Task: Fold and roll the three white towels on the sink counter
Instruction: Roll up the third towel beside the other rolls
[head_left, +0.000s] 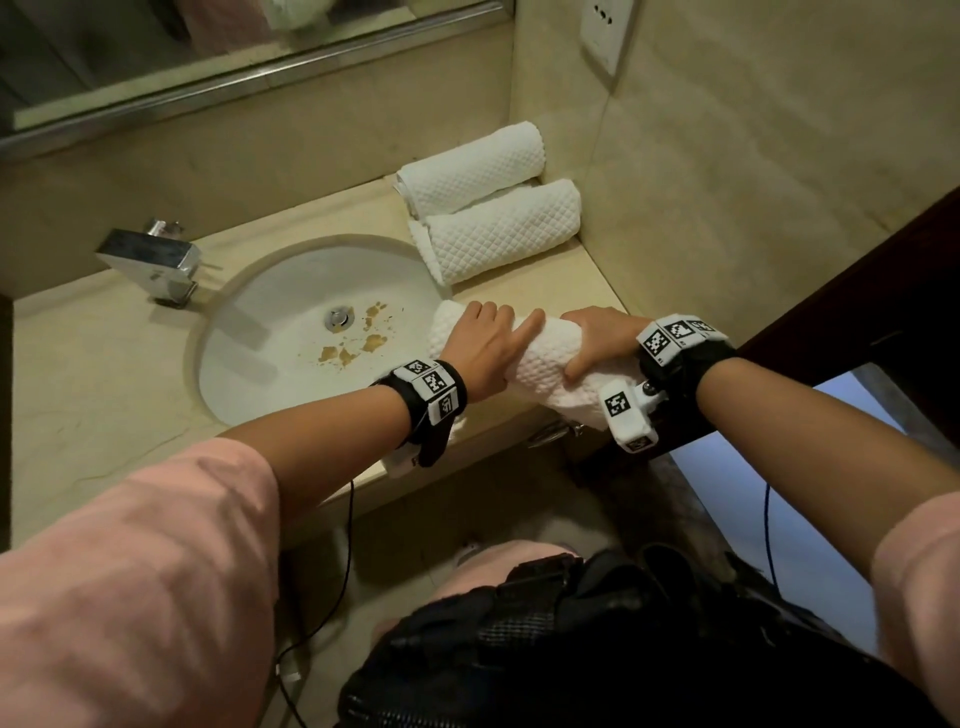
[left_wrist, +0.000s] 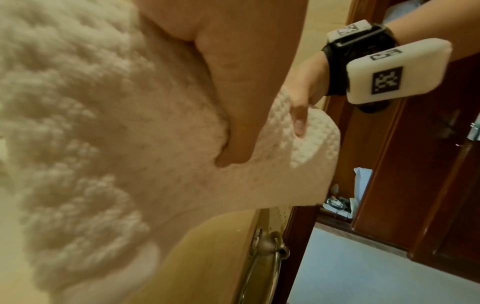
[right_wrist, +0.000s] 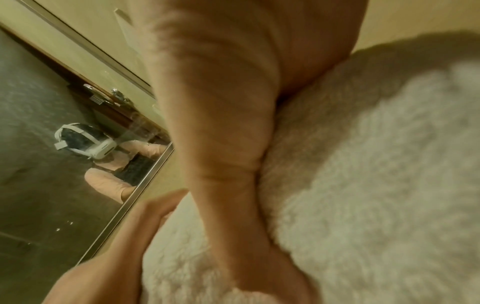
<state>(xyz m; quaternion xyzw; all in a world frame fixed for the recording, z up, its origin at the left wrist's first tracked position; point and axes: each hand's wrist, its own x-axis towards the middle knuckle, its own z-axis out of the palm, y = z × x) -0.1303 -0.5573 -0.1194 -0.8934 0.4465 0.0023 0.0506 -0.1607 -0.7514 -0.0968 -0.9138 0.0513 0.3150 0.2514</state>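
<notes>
Two rolled white waffle towels lie side by side in the counter's back right corner, the rear roll (head_left: 470, 166) against the wall and the front roll (head_left: 501, 228) just before it. A third white towel (head_left: 545, 369) lies as a roll along the counter's front edge, right of the sink. My left hand (head_left: 488, 343) grips its left part, fingers curled over the top and thumb (left_wrist: 233, 115) pressed into the cloth (left_wrist: 91, 123). My right hand (head_left: 597, 338) grips the right part, its thumb (right_wrist: 228, 164) against the towel (right_wrist: 376, 185).
A white sink basin (head_left: 291, 332) with brown stains and a square chrome faucet (head_left: 156, 260) lies to the left. A mirror (head_left: 156, 57) runs along the back wall, a wall socket (head_left: 605, 31) is on the right wall. A dark wooden door frame (left_wrist: 389, 164) stands beside the counter's end.
</notes>
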